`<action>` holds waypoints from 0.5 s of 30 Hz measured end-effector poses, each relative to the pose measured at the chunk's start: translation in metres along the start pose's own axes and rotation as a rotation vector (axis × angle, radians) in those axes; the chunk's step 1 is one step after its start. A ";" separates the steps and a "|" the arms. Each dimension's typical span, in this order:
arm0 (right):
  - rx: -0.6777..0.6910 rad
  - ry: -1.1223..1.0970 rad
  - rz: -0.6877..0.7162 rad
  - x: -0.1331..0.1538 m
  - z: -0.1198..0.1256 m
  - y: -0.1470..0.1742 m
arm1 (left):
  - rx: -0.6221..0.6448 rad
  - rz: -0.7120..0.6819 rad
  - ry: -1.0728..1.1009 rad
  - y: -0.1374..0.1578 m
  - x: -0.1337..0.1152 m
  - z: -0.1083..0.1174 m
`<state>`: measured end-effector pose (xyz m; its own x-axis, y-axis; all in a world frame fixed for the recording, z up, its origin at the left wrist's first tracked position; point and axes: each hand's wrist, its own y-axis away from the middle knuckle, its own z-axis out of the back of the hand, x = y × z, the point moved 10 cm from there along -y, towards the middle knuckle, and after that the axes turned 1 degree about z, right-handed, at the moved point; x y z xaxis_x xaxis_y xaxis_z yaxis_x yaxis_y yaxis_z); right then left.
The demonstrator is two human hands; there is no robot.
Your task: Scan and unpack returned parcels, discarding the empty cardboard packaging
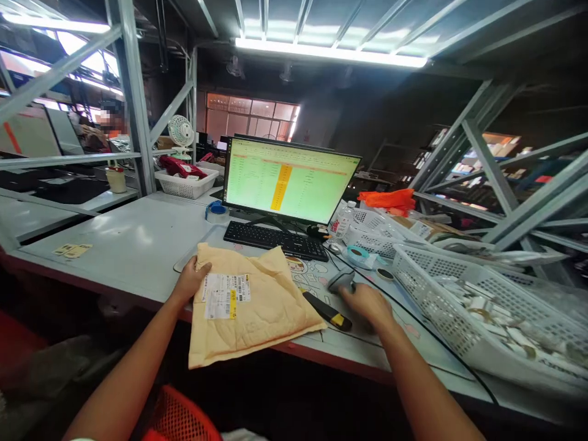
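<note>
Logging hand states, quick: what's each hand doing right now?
Left hand: closed on the labelled padded envelope by its left edge.
Right hand: closed on a grey handheld device, probably a barcode scanner.

Pretty mixed light here — a long tube light (331, 53) overhead burns out to white, and the ribbed metal panel (316, 29) above it bounces streaky glare. The table (105, 226) gets shiny hot spots on the left, while the back wall (367, 116) is murky and everything underneath sinks to near black. Monitor (289, 180) glows greenish, fine text unreadable. Right hand (367, 303) looks a bit soft. Wide-angle stretch pulls the basket (427, 300) toward the right edge — pretty obvious.
</note>
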<state>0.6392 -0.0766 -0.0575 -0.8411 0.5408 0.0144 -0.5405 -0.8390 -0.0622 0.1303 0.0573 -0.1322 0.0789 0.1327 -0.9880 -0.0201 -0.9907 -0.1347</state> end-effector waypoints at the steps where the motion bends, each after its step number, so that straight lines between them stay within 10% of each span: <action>1: -0.056 -0.027 -0.013 0.005 0.015 -0.004 | 0.000 0.007 -0.006 0.000 0.001 0.000; 5: -0.263 -0.137 0.094 0.060 0.061 -0.033 | -0.002 0.046 0.001 0.000 0.004 0.000; 9: -0.046 -0.162 0.314 0.132 0.030 -0.070 | -0.014 0.066 -0.010 0.000 0.004 0.001; 15: 0.022 -0.135 0.219 0.150 -0.004 -0.103 | 0.010 0.062 -0.011 -0.001 0.006 -0.001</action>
<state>0.5690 0.0909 -0.0529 -0.9324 0.3346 0.1365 -0.3445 -0.9371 -0.0567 0.1319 0.0590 -0.1375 0.0666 0.0718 -0.9952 -0.0347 -0.9966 -0.0742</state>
